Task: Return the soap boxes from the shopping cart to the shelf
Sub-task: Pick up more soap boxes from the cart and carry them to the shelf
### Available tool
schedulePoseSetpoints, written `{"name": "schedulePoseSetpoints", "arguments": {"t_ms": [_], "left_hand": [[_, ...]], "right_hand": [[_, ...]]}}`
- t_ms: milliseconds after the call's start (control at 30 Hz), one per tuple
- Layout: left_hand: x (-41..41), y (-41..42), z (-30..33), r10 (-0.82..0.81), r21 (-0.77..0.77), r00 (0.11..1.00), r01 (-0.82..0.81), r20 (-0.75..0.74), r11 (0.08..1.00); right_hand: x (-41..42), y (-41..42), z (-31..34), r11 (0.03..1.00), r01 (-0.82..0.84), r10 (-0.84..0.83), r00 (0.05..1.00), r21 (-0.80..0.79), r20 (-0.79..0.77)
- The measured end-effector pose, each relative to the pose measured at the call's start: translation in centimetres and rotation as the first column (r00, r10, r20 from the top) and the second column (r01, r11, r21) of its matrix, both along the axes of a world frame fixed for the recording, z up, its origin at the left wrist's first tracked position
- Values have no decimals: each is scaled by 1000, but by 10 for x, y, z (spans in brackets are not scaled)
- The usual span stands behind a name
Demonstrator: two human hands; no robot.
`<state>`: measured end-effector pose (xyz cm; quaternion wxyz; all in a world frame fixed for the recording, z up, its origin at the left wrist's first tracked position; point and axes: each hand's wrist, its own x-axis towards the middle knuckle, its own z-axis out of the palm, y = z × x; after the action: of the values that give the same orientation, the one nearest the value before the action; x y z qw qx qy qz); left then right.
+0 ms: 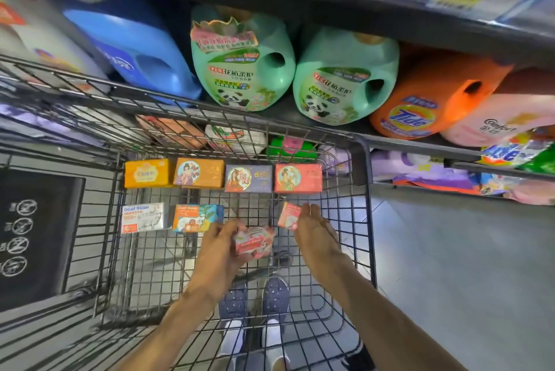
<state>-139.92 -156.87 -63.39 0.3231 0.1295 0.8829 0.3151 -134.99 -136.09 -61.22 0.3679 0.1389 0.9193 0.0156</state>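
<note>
Inside the wire shopping cart (365,220) lie several soap boxes. The far row holds a yellow box (146,174), an orange box (198,173), a purple box (248,178) and a red box (298,178). Nearer lie a white Goat Soap box (143,216) and an orange-blue Goat Soap box (196,217). My left hand (217,247) grips a pink-red soap box (254,241) above the cart floor. My right hand (312,232) has its fingers around another pink soap box (289,215), partly hidden by the hand.
Behind the cart a shelf (330,118) carries big detergent jugs: blue (132,49), two green (240,61), orange Tide (432,100). Lower shelves hold bagged goods (435,172). A black child-seat flap (39,232) is on the cart's left. Grey floor lies at right.
</note>
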Motion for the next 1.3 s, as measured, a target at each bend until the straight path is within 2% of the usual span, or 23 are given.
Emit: {"name": "schedulePoseSetpoints", "arguments": {"t_ms": [33, 67, 100, 133, 233, 267, 367, 400, 467, 533, 567, 633, 767, 800, 833, 933, 1033, 1100, 1200, 1300], "left_hand": [[2, -7, 0, 71, 65, 996, -75, 57, 995], [3, -14, -3, 118, 73, 991, -123, 70, 990], [2, -21, 0, 149, 87, 983, -159, 102, 983], [0, -27, 0, 144, 91, 983, -154, 113, 984], [-5, -41, 3, 199, 119, 968, -218, 153, 969], [-6, -44, 5, 210, 121, 966, -230, 153, 966], [-9, -47, 17, 280, 146, 952, -296, 123, 944], [-10, -48, 21, 296, 156, 944, -318, 145, 935], [-11, -49, 27, 319, 173, 928, -352, 193, 920], [-14, -51, 32, 331, 219, 916, -379, 229, 899], [-15, -52, 34, 328, 226, 917, -377, 227, 898], [-15, -55, 37, 342, 249, 906, -401, 249, 881], [-10, -58, 54, 409, 320, 846, -515, 344, 795], [-8, -57, 61, 414, 336, 839, -526, 353, 781], [-7, -57, 69, 419, 348, 832, -538, 363, 768], [-7, -54, 100, 399, 376, 844, -522, 359, 765], [-13, -48, 143, 325, 392, 899, -423, 294, 817], [-18, -42, 179, 268, 418, 938, -339, 220, 843], [-27, -29, 232, 208, 434, 970, -243, 127, 868], [-35, -4, 286, 124, 490, 988, -151, 87, 859]], "right_hand": [[-1, -2, -11, 974, 207, -206, 978, -88, 14], [-7, -5, -14, 863, 455, -470, 882, -219, -20], [-14, -6, -16, 762, 578, -611, 791, -292, -30], [-19, -6, -19, 745, 594, -636, 770, -304, -54], [-21, -7, -22, 797, 541, -578, 812, -269, -80], [-20, -9, -22, 804, 514, -564, 818, -299, -110], [-11, -6, -25, 773, 497, -563, 824, -393, -66], [-8, -5, -25, 794, 456, -527, 846, -401, -80], [-1, -6, -26, 783, 396, -512, 849, -479, -134], [10, -8, -22, 835, 235, -415, 864, -498, -287], [18, -6, -25, 813, 247, -442, 851, -527, -283], [30, -5, -24, 702, 320, -576, 780, -636, -243], [29, -1, 7, 736, 326, -570, 772, -593, -283], [28, -2, 15, 695, 344, -610, 746, -631, -266], [28, -2, 20, 565, 418, -715, 679, -711, -169], [27, -1, 59, 562, 422, -707, 691, -711, -149], [32, 2, 99, 402, 422, -802, 590, -813, -90], [39, 8, 135, 372, 375, -835, 534, -849, -130], [54, 18, 203, 258, 329, -913, 390, -908, -118], [74, 37, 275, 249, 235, -943, 278, -939, -181]]}}
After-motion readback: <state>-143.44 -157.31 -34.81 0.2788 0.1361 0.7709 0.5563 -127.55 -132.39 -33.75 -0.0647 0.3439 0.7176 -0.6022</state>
